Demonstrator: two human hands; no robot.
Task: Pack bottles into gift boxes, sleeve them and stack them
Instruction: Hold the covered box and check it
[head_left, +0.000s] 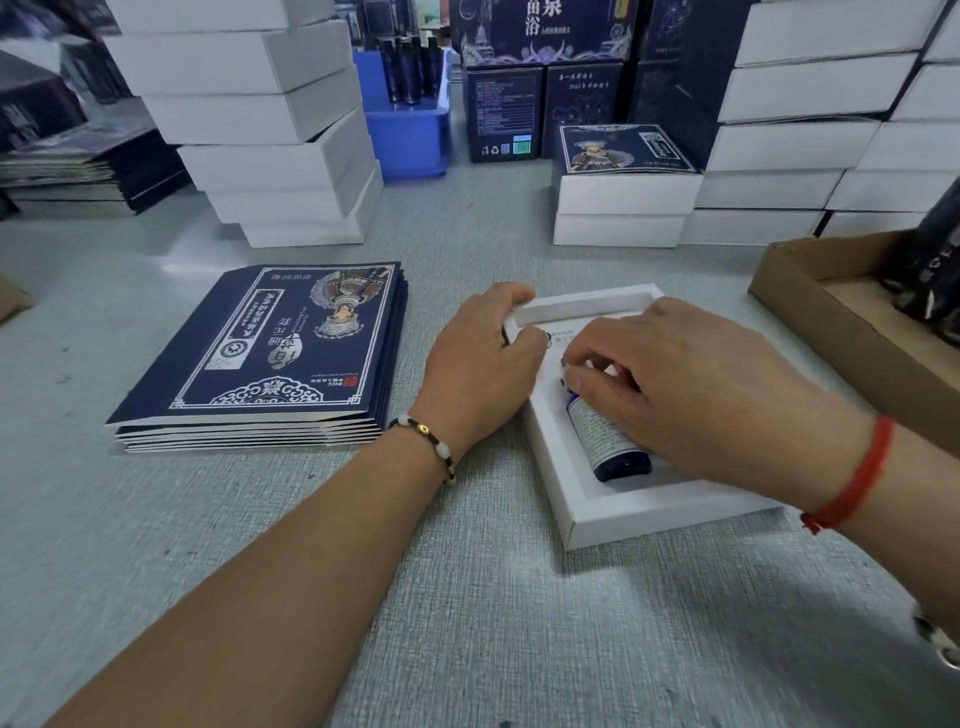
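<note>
- Packing step: right hand (691, 384) grips the bottle (608, 441), seemingly seating it in the gift box (597, 514)
- Left hand (483, 364) clasps the box's edge
- Next: a sleeve (270, 343), slid on squarely

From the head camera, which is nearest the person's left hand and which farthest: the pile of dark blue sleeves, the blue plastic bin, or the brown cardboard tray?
Measured from the left hand, which rests on the white gift box:
1. Pile of dark blue sleeves, just to its left on the table.
2. Brown cardboard tray, off to the right, past the right hand.
3. Blue plastic bin, far back behind the white box stacks.

Matt white card gift box (587, 512)
</note>
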